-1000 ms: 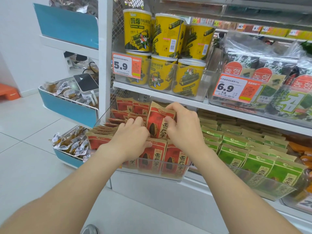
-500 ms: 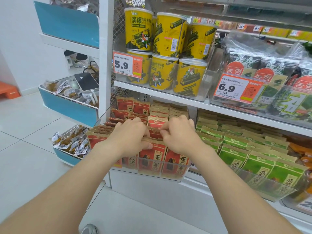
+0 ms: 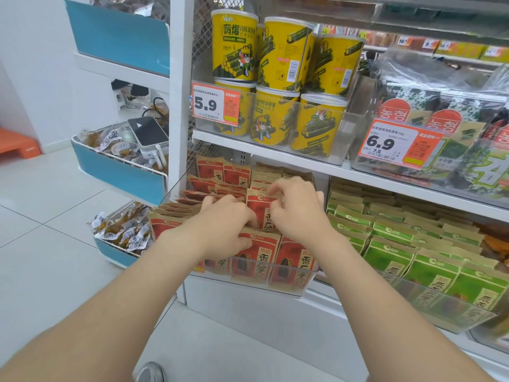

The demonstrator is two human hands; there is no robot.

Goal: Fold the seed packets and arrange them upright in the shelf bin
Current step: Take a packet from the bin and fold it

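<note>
At the snack shelf [image 3: 275, 158], we found the clear shelf bin [image 3: 303, 282] below both grips already packed with rows of red seed packets [image 3: 237, 175], their brown tops showing. Half a second before, both hands had been pressed low into the middle row. The packet they had lifted clear a moment earlier had sunk almost out of sight among its neighbours. Now the hands had risen slightly, and one red packet [image 3: 261, 213] stood upright between them, its face open to view. The left hand [image 3: 225, 224] lay over the row just left of that packet, fingers curled over the tops behind and thumb down on the front row. Whether its grip held anything, we could not tell. The right hand [image 3: 298, 216] bunched its fingers in a narrow grip at the packet's upper right corner, pinching the brown folded top [image 3: 259, 194]. We judged that the packet had been seated in its slot and that its fold was being tidied, so this one was all but placed. The front row beneath the grips stood in order. Green packets [image 3: 391, 238], right of the right grip, sat in a separate bin.
</note>
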